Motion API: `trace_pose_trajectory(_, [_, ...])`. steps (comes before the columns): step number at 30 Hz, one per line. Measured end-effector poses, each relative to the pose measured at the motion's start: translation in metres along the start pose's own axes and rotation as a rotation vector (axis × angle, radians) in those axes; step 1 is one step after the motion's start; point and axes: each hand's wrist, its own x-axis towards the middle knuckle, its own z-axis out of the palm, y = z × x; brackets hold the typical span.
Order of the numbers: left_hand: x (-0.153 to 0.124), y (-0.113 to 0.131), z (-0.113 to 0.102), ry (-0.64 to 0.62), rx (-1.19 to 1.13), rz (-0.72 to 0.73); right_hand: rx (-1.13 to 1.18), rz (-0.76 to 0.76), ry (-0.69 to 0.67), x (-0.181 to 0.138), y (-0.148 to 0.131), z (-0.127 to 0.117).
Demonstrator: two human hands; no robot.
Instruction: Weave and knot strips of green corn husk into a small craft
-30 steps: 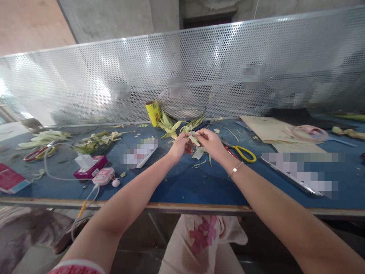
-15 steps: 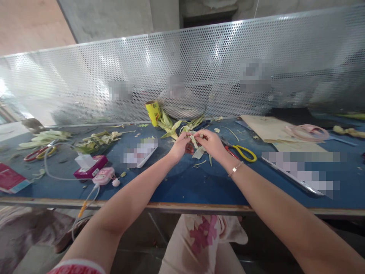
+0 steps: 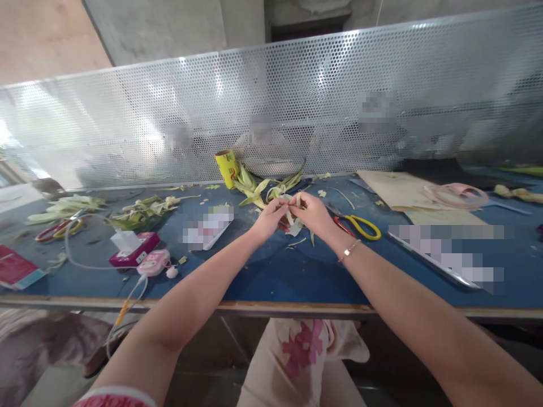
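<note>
Nearest is the bench [image 3: 271, 308], its front edge crossed by both forearms. A pink gadget [image 3: 153, 262] with a white cable lies at about 9 o'clock from the hands.

Mid-bench, the left hand [image 3: 268, 217] and right hand [image 3: 311, 213] meet just above the blue top. The fingers of both are pinched together on a pale leaf strip [image 3: 294, 225], which is folded between them, its loose end hanging towards the bench.

Yellow-handled scissors [image 3: 360, 225] lie close by, at 3 o'clock from the right hand. At 11 o'clock is a heap of green leaves [image 3: 258, 189], then a yellow tube [image 3: 226, 167] against the perforated metal screen [image 3: 297, 102].

The strip looks thin. A hard tug from opposing pinches would likely split it along the grain, or a slack pinch would let the fold spring open. A sideways sweep of the right wrist could catch the scissors.
</note>
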Motion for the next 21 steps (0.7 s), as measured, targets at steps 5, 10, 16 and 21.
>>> trace_pose_trajectory(5, [0.0, 0.002, 0.001, 0.038, -0.026, 0.019, -0.03, 0.018, 0.023, -0.001, -0.001, 0.0])
trace_pose_trajectory(10, [0.002, 0.0, 0.001, 0.115, -0.035, 0.045, 0.032, 0.049, 0.016, 0.0, 0.003, 0.002])
trace_pose_trajectory(16, [0.005, -0.002, 0.0, 0.199, -0.064, 0.028, -0.037, 0.04, 0.049, 0.002, 0.01, 0.004])
trace_pose_trajectory(21, [0.005, -0.003, -0.002, 0.266, -0.094, 0.029, -0.09, 0.1, 0.0, 0.0, 0.007, 0.004])
